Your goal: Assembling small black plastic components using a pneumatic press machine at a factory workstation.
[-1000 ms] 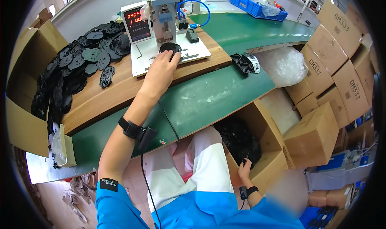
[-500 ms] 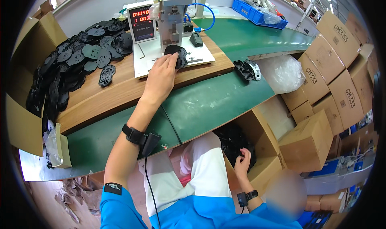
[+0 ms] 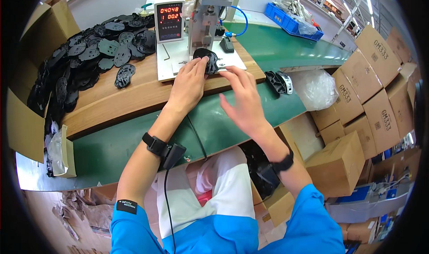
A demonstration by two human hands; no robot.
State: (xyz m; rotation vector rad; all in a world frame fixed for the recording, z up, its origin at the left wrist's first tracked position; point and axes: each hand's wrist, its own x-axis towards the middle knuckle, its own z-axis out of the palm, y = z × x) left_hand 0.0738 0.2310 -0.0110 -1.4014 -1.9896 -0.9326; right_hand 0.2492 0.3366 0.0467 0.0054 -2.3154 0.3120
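Black plastic part (image 3: 212, 62) at foot of press (image 3: 202, 33), 12 o'clock. Left hand (image 3: 190, 83) at part's 7–8 o'clock, fingers gripping edge; right hand (image 3: 246, 100) at 4–5 o'clock, fingers open. Step, apparently: positioning part. Next move seemingly calls for right fingers steadying it.

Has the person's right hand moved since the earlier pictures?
Yes: judged against the open carton, the right hand has moved up and leftward, away from it, to near the front edge of the white base.

Blue crate (image 3: 287, 23) sits at bk, cardbd boxes (image 3: 364, 85) R.
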